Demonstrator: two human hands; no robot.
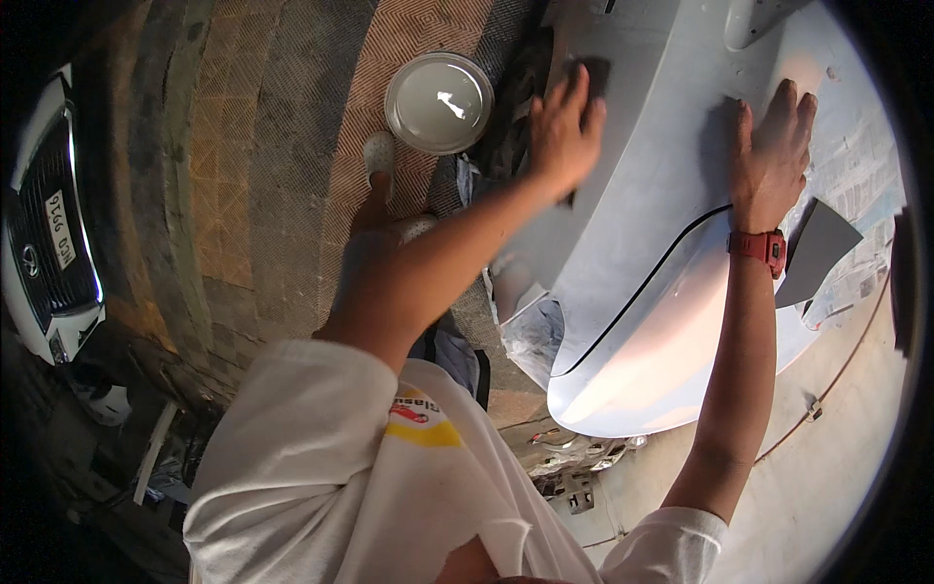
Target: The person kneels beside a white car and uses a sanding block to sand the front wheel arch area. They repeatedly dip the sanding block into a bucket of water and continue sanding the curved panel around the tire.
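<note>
A pale grey-white car body panel [642, 165] runs down from the upper right, a dark curved seam crossing its lower part. My left hand [567, 141] is over the panel's left side with fingers stretched apart and nothing visible in it; a dark shadow lies by its fingertips. Farther right, my right hand [772, 165] rests on the panel, fingers extended, a red watch [759, 250] on its wrist. Just beside that wrist lies a dark grey sheet [820, 255], which looks like sandpaper. Whether the left palm touches the panel I cannot tell.
A round basin of cloudy liquid [440, 102] stands on the patterned floor [292, 127], left of the panel. Printed masking paper [866, 175] covers the right side. A white car front [58, 234] shows at far left. A cable [842, 375] runs along the pale surface at lower right.
</note>
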